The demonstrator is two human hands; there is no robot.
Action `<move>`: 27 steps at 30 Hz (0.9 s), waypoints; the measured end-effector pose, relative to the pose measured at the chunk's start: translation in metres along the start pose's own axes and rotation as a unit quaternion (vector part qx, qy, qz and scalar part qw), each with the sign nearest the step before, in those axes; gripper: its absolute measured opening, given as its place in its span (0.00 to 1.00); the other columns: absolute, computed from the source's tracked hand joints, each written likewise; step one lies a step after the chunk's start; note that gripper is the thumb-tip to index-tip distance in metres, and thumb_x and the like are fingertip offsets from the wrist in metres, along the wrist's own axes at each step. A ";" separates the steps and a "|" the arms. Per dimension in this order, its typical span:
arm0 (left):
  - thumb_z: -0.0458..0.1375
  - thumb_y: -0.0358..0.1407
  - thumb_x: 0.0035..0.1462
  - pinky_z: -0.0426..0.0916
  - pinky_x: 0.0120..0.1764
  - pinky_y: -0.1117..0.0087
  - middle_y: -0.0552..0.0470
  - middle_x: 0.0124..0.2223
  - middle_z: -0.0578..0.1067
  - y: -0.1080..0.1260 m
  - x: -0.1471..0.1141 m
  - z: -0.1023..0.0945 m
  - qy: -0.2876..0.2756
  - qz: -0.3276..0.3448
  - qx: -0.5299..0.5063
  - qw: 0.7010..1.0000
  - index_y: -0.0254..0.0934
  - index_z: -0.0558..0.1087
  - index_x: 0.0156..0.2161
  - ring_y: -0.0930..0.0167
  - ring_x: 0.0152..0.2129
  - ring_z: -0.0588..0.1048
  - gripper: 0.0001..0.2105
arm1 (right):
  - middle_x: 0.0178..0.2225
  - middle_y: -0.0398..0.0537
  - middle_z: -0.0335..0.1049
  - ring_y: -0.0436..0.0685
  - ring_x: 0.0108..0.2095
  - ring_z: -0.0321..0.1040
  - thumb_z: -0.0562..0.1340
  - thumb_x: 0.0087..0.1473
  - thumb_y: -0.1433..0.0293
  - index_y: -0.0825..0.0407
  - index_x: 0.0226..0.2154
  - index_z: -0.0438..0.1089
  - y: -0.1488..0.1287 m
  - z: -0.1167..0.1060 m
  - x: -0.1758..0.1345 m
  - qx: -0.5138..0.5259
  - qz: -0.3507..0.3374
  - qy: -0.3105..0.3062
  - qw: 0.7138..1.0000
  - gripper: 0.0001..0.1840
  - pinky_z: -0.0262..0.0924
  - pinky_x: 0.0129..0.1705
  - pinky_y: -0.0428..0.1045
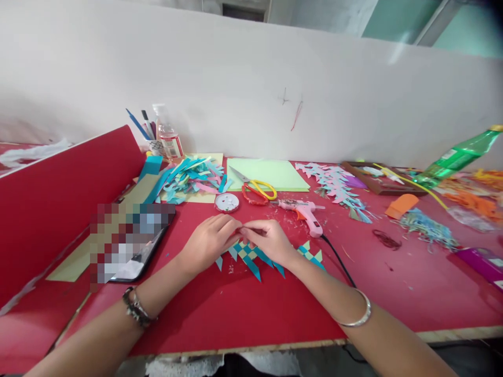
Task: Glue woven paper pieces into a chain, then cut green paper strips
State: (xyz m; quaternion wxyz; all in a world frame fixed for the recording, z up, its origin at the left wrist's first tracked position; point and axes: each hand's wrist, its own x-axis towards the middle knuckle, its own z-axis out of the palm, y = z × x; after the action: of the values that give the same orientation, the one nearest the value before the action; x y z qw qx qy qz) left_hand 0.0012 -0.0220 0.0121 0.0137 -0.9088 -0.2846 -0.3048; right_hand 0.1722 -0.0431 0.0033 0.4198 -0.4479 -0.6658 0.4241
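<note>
Over the middle of the red table my left hand (214, 235) and my right hand (271, 241) meet at the fingertips. Both are closed in a pinch on a thin dark reddish-brown cord (258, 231), most of it hidden by the fingers. Beneath them lies a woven paper piece (251, 260) of blue and pale yellow strips with pointed ends, its centre covered by my right hand. A pink glue gun (308, 213) rests just beyond my right hand. Scissors (257, 191) with red and yellow handles and a small round white lid (227, 202) lie beyond the fingers.
A phone (137, 246) and a heap of paper strips (194, 178) are at left. Pale green sheets (271, 175) lie at the back. Rightward are a woven pink-blue piece (338, 186), a brown cord bundle (387, 239) and a tilted green bottle (458, 157). The glue gun's black cable (340, 262) passes my right forearm.
</note>
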 end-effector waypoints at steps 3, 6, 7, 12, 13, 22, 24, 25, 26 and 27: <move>0.47 0.37 0.58 0.63 0.31 0.72 0.50 0.31 0.71 0.000 -0.001 0.000 0.016 0.010 0.009 1.000 0.36 0.68 0.33 0.71 0.28 0.69 0.10 | 0.18 0.42 0.64 0.47 0.19 0.58 0.56 0.50 0.61 0.54 0.25 0.71 -0.001 0.002 -0.001 -0.008 0.000 0.003 1.000 0.15 0.53 0.22 0.43; 0.47 0.37 0.59 0.63 0.32 0.73 0.49 0.31 0.72 -0.001 -0.003 -0.001 0.023 0.013 0.007 1.000 0.36 0.68 0.34 0.71 0.28 0.70 0.10 | 0.17 0.41 0.61 0.47 0.19 0.57 0.55 0.52 0.62 0.54 0.23 0.69 -0.002 0.003 -0.003 -0.031 -0.013 0.009 0.999 0.15 0.52 0.21 0.43; 0.47 0.37 0.58 0.63 0.32 0.73 0.49 0.32 0.72 -0.001 -0.004 -0.002 0.020 0.009 0.003 1.000 0.36 0.69 0.34 0.71 0.29 0.70 0.10 | 0.17 0.41 0.61 0.47 0.19 0.57 0.55 0.52 0.62 0.54 0.22 0.69 -0.002 0.003 -0.004 -0.038 -0.016 0.011 0.999 0.15 0.51 0.21 0.43; 0.48 0.39 0.58 0.62 0.30 0.74 0.50 0.32 0.75 0.000 -0.006 -0.003 0.002 -0.040 0.027 0.999 0.38 0.71 0.34 0.72 0.27 0.72 0.11 | 0.18 0.42 0.62 0.48 0.19 0.58 0.53 0.53 0.62 0.53 0.21 0.67 -0.002 0.005 -0.005 -0.062 -0.022 0.013 0.998 0.16 0.52 0.21 0.43; 0.48 0.39 0.57 0.62 0.29 0.74 0.51 0.32 0.75 0.000 -0.007 -0.003 0.003 -0.051 0.031 0.998 0.38 0.71 0.34 0.72 0.26 0.72 0.11 | 0.19 0.43 0.63 0.48 0.19 0.59 0.52 0.53 0.62 0.53 0.21 0.67 -0.001 0.005 -0.005 -0.062 -0.020 0.012 0.998 0.17 0.52 0.21 0.44; 0.53 0.37 0.54 0.65 0.31 0.75 0.50 0.33 0.75 -0.006 -0.007 -0.002 0.042 -0.110 -0.119 0.986 0.37 0.72 0.34 0.73 0.28 0.72 0.08 | 0.20 0.43 0.65 0.48 0.19 0.60 0.51 0.54 0.61 0.53 0.24 0.67 0.002 0.007 -0.004 -0.060 -0.010 0.016 0.998 0.16 0.54 0.21 0.43; 0.54 0.37 0.54 0.64 0.29 0.76 0.51 0.33 0.75 -0.010 -0.006 -0.004 0.048 -0.127 -0.135 0.982 0.37 0.73 0.33 0.73 0.27 0.72 0.07 | 0.20 0.43 0.65 0.48 0.20 0.61 0.51 0.54 0.62 0.53 0.25 0.68 0.001 0.002 -0.001 -0.104 -0.023 0.031 0.994 0.16 0.54 0.22 0.43; 0.54 0.36 0.53 0.64 0.29 0.76 0.51 0.32 0.75 -0.012 -0.006 -0.005 0.051 -0.139 -0.135 0.980 0.37 0.73 0.33 0.74 0.26 0.71 0.07 | 0.20 0.43 0.66 0.48 0.20 0.61 0.50 0.54 0.63 0.53 0.26 0.68 0.000 -0.003 0.001 -0.141 -0.031 0.036 0.989 0.16 0.54 0.22 0.43; 0.55 0.36 0.53 0.64 0.28 0.76 0.52 0.32 0.75 -0.015 -0.006 -0.006 0.056 -0.154 -0.132 0.978 0.37 0.73 0.33 0.74 0.25 0.71 0.07 | 0.21 0.43 0.66 0.49 0.21 0.62 0.50 0.54 0.64 0.53 0.27 0.69 -0.002 -0.010 0.002 -0.190 -0.038 0.036 0.980 0.16 0.55 0.23 0.44; 0.55 0.36 0.52 0.63 0.27 0.76 0.52 0.32 0.75 -0.018 -0.006 -0.006 0.062 -0.172 -0.129 0.975 0.37 0.73 0.33 0.75 0.24 0.70 0.07 | 0.22 0.44 0.68 0.49 0.22 0.63 0.50 0.54 0.65 0.53 0.28 0.69 -0.006 -0.019 0.003 -0.251 -0.039 0.036 0.967 0.15 0.55 0.24 0.44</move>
State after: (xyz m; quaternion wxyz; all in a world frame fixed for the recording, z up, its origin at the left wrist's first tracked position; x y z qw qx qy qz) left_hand -0.0158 -0.0115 0.0111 -0.1386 -0.8197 -0.3933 -0.3927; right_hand 0.1882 -0.0379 0.0148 0.3339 -0.5272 -0.7526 0.2103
